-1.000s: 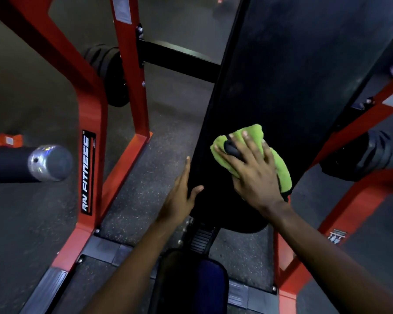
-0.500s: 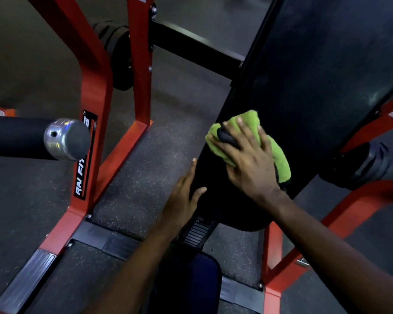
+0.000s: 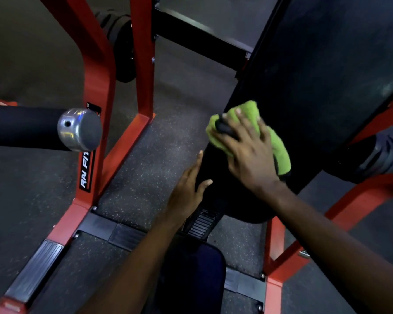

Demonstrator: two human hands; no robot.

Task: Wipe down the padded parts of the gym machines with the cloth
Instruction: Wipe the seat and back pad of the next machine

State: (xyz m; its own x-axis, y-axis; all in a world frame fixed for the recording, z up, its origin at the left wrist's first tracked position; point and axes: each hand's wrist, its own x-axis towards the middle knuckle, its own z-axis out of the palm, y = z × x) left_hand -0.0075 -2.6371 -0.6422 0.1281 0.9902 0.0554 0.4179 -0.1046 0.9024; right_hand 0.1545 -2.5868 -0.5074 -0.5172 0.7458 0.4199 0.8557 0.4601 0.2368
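A long black back pad (image 3: 315,75) slopes from the upper right down to the middle of the view. My right hand (image 3: 247,152) lies flat with spread fingers on a green cloth (image 3: 280,152) and presses it against the pad's lower part, near its left edge. A small dark object shows under the fingertips; I cannot tell what it is. My left hand (image 3: 186,193) rests with straight fingers on the pad's left edge, its thumb on the pad face. Below my arms sits a dark seat pad (image 3: 195,275).
A red steel frame (image 3: 100,87) stands at the left, with more red bars (image 3: 361,196) at the right. A black bar with a silver end cap (image 3: 80,129) juts in from the left. Weight plates (image 3: 120,41) hang at the back. The floor (image 3: 145,155) is speckled rubber.
My right hand has slid the cloth a little way up the pad. The left hand stays on the pad's edge. My view has shifted slightly.
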